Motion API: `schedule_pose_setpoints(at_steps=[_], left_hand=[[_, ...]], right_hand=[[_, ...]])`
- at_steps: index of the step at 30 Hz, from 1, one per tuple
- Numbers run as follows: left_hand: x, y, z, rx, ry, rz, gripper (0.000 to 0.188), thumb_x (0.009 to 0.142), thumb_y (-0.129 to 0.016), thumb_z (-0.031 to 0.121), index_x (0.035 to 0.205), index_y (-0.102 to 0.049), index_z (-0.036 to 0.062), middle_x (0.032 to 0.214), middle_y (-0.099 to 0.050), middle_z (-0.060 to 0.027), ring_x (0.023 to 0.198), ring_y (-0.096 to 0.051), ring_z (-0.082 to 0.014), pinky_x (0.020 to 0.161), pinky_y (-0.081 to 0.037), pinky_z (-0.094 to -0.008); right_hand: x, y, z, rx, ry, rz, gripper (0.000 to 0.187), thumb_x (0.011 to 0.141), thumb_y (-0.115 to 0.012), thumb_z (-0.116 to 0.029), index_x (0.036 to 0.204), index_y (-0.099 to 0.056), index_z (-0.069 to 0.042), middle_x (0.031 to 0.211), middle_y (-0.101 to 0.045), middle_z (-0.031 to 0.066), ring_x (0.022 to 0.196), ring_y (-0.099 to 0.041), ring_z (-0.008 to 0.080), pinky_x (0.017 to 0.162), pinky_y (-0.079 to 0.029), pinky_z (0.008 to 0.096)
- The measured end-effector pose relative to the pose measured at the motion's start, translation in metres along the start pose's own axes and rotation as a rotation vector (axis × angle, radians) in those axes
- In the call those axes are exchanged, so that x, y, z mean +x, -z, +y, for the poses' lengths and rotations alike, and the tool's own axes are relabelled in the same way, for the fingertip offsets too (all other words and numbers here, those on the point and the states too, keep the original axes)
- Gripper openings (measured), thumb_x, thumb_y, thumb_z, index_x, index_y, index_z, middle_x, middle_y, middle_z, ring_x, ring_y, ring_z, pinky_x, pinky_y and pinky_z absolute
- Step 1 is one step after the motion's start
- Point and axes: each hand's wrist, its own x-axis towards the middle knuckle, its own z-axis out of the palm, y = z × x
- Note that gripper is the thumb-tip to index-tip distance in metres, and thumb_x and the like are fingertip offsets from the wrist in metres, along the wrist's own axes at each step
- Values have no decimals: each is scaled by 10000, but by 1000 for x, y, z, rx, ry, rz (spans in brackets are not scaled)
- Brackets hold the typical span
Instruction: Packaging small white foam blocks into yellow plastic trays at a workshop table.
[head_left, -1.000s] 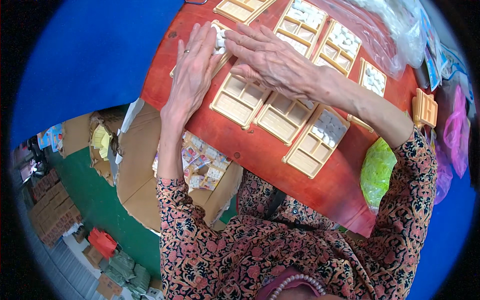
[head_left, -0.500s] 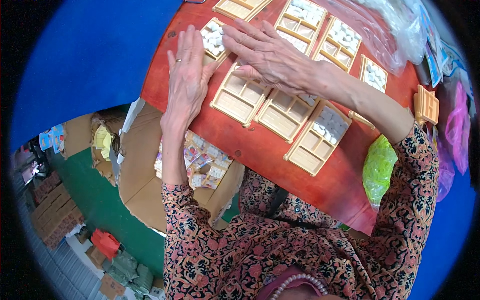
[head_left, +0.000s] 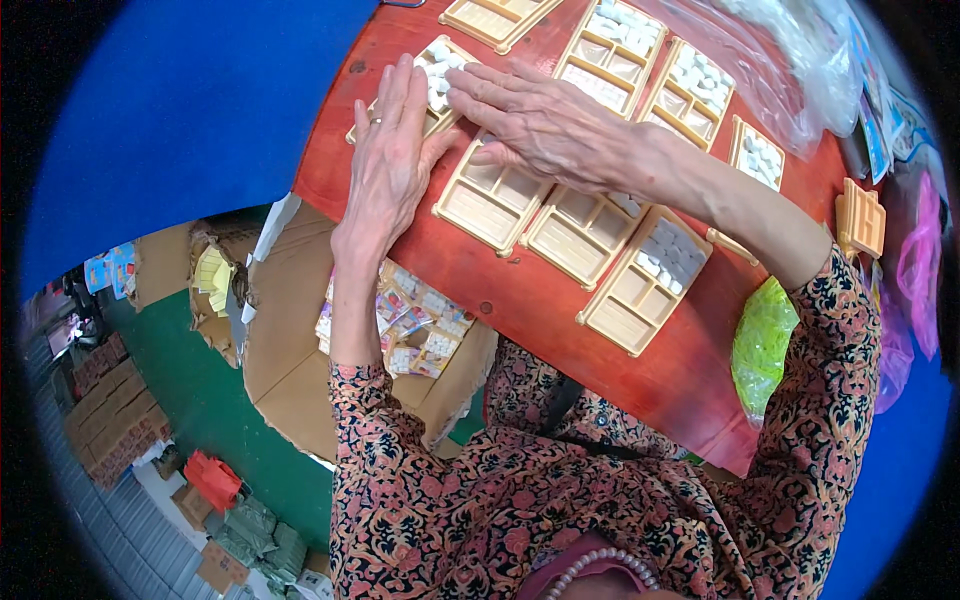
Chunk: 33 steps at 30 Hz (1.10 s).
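Both hands lie over a pale wooden-coloured tray (head_left: 445,122) of small white pieces (head_left: 441,68) near the table's left edge. My left hand (head_left: 388,165), with a ring on one finger, has its fingers stretched along the tray's left part. From the right, my right hand (head_left: 535,125) reaches across with straight fingers, its tips at the white pieces. Its palm covers part of a second compartmented tray (head_left: 482,211). Whether anything lies under either palm is hidden. Beside that tray are another tray (head_left: 568,248) and one with white pieces in its upper part (head_left: 628,325).
More trays with white pieces (head_left: 612,92) stand farther back on the red table (head_left: 430,265). Clear plastic bags (head_left: 800,60) lie at the back right, a green bag (head_left: 765,340) at the right edge. Below the left edge is a cardboard box (head_left: 290,350) of packets.
My hands have drawn slightly closer together over the white pieces. The left hand has shifted right, baring the tray's left corner. The whole view has shifted a little.
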Motion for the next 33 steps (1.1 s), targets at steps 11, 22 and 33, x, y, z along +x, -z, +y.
schedule_pose_setpoints(at_steps=[11, 22, 33], left_hand=[[3, 0, 2, 12, 6, -4, 624, 890, -581, 295, 1391, -360, -4, 1490, -280, -187, 1384, -262, -338, 1092, -210, -573], [3, -3, 0, 100, -23, -35, 649, 893, -573, 306, 1411, -327, 3, 1494, -268, -182, 1390, -239, -348, 1082, -198, -605], [0, 7, -1, -115, 43, 11, 672, 900, -566, 278, 1440, -272, 8, 1520, -216, -174, 1421, -157, -330, 1106, -123, -586]], right_hand=[[30, 3, 9, 60, -51, 27, 624, 970, -333, -456, 1378, -326, 16, 1429, -353, 209, 1386, -245, 338, 1116, -204, 552], [35, -7, 28, 35, 96, 279, 511, 961, -391, -421, 1244, -426, 2, 1240, -493, 131, 1273, -409, 304, 1002, -331, 514], [29, -18, 49, -67, 143, 364, 409, 966, -396, -284, 1249, -467, 2, 1352, -445, 131, 1345, -324, 320, 1066, -276, 537]])
